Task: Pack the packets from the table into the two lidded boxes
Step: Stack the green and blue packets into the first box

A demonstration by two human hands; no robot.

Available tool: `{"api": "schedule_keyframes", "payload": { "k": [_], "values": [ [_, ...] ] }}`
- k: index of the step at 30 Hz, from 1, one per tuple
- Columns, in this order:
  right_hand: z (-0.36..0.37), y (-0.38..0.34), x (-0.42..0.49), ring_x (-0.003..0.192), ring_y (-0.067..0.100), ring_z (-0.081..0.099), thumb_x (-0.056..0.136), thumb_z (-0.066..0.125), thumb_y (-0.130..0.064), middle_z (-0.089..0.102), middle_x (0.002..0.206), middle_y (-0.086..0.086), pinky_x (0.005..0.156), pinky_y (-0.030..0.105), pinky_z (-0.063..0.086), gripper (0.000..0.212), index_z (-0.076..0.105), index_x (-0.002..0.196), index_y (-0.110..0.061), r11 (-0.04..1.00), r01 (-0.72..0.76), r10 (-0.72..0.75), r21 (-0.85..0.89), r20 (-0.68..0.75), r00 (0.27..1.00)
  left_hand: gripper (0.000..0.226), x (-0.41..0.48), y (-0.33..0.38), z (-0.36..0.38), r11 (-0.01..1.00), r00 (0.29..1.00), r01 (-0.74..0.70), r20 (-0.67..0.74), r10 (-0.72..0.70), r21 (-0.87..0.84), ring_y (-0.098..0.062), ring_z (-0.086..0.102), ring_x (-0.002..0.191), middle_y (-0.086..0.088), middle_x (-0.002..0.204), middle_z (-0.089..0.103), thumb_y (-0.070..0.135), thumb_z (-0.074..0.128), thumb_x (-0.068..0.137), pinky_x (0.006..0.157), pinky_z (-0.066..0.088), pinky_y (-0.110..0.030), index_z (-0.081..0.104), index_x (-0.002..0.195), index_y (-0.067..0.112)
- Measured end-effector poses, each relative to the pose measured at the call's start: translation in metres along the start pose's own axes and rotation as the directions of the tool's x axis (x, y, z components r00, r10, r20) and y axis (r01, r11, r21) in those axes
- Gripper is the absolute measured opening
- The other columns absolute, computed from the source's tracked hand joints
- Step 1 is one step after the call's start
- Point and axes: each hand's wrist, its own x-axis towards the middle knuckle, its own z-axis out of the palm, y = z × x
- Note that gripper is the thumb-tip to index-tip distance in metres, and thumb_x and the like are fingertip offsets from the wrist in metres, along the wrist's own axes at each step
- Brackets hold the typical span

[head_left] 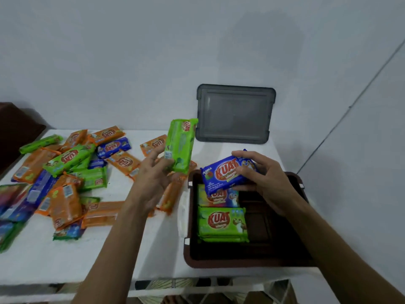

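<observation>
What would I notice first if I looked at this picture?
Two hands, each holding a packet: the left hand lifts a green packet, the right hand holds a blue packet over the brown box. A colourful pile covers the table's left side.

"KUAT" on blue packet (228, 174); on green packet (222, 222) too

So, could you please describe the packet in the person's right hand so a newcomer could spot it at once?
Find the dark brown box at the table's right edge. Just above its far left corner, the right hand holds a blue packet. The packets below it in the box are green.
</observation>
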Motion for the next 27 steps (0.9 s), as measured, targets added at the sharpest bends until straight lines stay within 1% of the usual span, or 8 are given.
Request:
{"api": "schedule_keyframes", "payload": {
  "k": [2,5,8,11,14,19,23,27],
  "values": [
    [-0.017,0.001,-0.008,0.112,0.021,0.066,0.091,0.063,-0.014,0.063,0.122,0.005,0.063,0.033,0.061,0.031,0.066,0.121,-0.021,0.999,0.002,-0.003,-0.032,-0.037,0.999,0.028,-0.002,-0.011,0.014,1.000,0.999,0.012,0.045,-0.014,0.023,-0.023,0.068,0.090,-0.013,0.107,0.068,-0.003,0.047,0.096,0.065,0.058,-0.027,0.054,0.118,0.013],
    [-0.041,0.004,-0.022,0.108,0.022,0.067,0.090,0.065,-0.016,0.064,0.120,0.006,0.060,0.032,0.060,0.031,0.067,0.119,-0.024,0.995,0.007,-0.016,-0.104,-0.092,0.996,0.035,-0.001,-0.027,0.028,0.998,0.998,0.031,0.055,-0.035,0.057,-0.023,0.065,0.095,-0.012,0.110,0.066,-0.003,0.046,0.095,0.068,0.058,-0.027,0.052,0.126,0.011],
    [-0.062,0.008,-0.033,0.108,0.022,0.067,0.084,0.068,-0.021,0.065,0.120,0.006,0.063,0.034,0.060,0.034,0.068,0.117,-0.026,0.995,-0.024,0.011,-0.099,-0.122,0.992,0.035,0.001,-0.038,0.038,0.995,0.997,0.032,0.069,-0.039,0.096,-0.020,0.065,0.094,-0.011,0.113,0.065,-0.004,0.046,0.094,0.072,0.059,-0.029,0.054,0.124,0.013],
    [-0.075,0.012,-0.039,0.110,0.020,0.066,0.083,0.069,-0.020,0.065,0.118,0.005,0.068,0.036,0.061,0.035,0.068,0.117,-0.026,0.991,-0.059,0.042,-0.120,-0.136,0.990,0.034,0.001,-0.043,0.042,0.991,0.998,-0.001,0.064,-0.007,0.133,-0.017,0.067,0.091,-0.009,0.112,0.065,-0.003,0.047,0.094,0.074,0.059,-0.029,0.055,0.122,0.015],
    [-0.080,0.020,-0.042,0.110,0.020,0.064,0.087,0.068,-0.014,0.061,0.119,0.000,0.072,0.036,0.062,0.034,0.065,0.119,-0.023,0.976,-0.106,0.078,-0.191,-0.150,0.986,0.034,-0.001,-0.045,0.041,0.985,0.998,-0.016,0.060,0.005,0.173,-0.020,0.066,0.097,-0.011,0.118,0.065,-0.002,0.048,0.096,0.079,0.059,-0.032,0.054,0.125,0.015],
    [-0.082,0.044,-0.034,0.106,0.021,0.062,0.092,0.062,-0.007,0.054,0.119,-0.002,0.072,0.031,0.062,0.033,0.059,0.122,-0.020,0.934,-0.215,0.172,-0.286,-0.168,0.971,0.035,-0.002,-0.045,0.040,0.983,0.998,-0.002,0.065,-0.010,0.182,-0.021,0.068,0.100,-0.009,0.119,0.066,0.000,0.049,0.095,0.076,0.060,-0.029,0.053,0.126,0.016],
    [-0.079,0.068,-0.022,0.112,0.025,0.059,0.094,0.058,-0.002,0.052,0.126,0.007,0.073,0.030,0.062,0.034,0.056,0.122,-0.022,0.895,-0.305,0.246,-0.325,-0.208,0.946,0.034,-0.004,-0.044,0.041,0.982,0.997,0.001,0.078,-0.016,0.187,-0.019,0.068,0.100,-0.005,0.115,0.069,0.000,0.048,0.095,0.074,0.059,-0.027,0.054,0.124,0.019],
    [-0.075,0.085,-0.014,0.110,0.024,0.059,0.090,0.057,0.007,0.051,0.125,0.009,0.077,0.036,0.062,0.041,0.056,0.119,-0.022,0.849,-0.388,0.314,-0.358,-0.249,0.916,0.034,-0.004,-0.043,0.042,0.980,0.996,-0.004,0.084,-0.013,0.198,-0.019,0.068,0.101,-0.001,0.112,0.070,0.001,0.049,0.095,0.075,0.059,-0.027,0.055,0.122,0.020]
  ]
}}
